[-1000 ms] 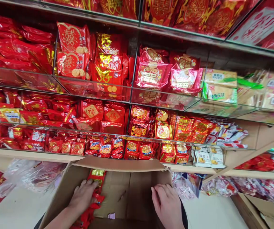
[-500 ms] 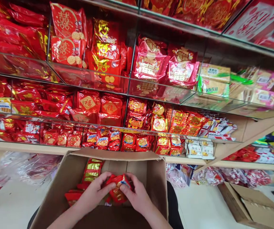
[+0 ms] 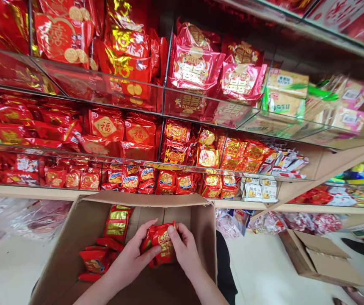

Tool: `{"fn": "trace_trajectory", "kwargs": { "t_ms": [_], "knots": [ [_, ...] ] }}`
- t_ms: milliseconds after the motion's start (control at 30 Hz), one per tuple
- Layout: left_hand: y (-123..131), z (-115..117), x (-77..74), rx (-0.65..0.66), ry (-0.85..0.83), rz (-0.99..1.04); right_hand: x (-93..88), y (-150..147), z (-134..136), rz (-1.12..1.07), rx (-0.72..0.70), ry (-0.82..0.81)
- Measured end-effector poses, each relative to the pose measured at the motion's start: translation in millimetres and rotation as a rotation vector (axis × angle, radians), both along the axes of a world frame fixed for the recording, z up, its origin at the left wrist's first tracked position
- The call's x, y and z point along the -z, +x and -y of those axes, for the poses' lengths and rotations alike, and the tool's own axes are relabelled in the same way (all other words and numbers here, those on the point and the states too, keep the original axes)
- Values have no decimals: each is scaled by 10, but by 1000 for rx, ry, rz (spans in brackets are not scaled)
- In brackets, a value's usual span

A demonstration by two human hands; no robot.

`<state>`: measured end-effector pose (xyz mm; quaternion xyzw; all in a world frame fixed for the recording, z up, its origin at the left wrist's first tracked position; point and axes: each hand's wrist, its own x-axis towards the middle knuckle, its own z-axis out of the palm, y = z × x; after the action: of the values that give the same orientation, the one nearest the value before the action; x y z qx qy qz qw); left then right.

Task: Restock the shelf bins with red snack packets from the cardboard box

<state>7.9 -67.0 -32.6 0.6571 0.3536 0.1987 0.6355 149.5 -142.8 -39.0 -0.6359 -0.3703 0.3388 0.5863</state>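
Observation:
Between my two hands, over an open cardboard box, are small red-and-gold snack packets; how many are stacked there I cannot tell. My left hand is closed on their left side, thumb across the front. On the right side my right hand grips them, thumb near the top edge. Inside the box, left of my hands, lie several loose red packets. Behind those, a red packet group with gold bands leans near the far left corner.
Shelves with clear dividers rise beyond the box, holding red packets, pink packets and pale cracker packs. Plastic bags lie below at left. Another cardboard box is on the floor at right, near a person's foot.
The packets in my hands have been turned, so a red-and-gold face now shows toward me. The view has shifted closer to the shelves, and more loose packets show at the box's left.

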Motion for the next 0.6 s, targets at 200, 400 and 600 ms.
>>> {"fn": "trace_trajectory", "kwargs": {
  "t_ms": [200, 400, 600],
  "knots": [
    [-9, 141, 186, 87, -47, 30, -16, -84, -57, -322, 217, 35],
    [-6, 148, 198, 50, -161, 85, -4, -96, -45, -734, 316, 46],
    [3, -22, -28, 129, -173, 63, -100, 70, 131, -673, 22, 56]
  ]
}}
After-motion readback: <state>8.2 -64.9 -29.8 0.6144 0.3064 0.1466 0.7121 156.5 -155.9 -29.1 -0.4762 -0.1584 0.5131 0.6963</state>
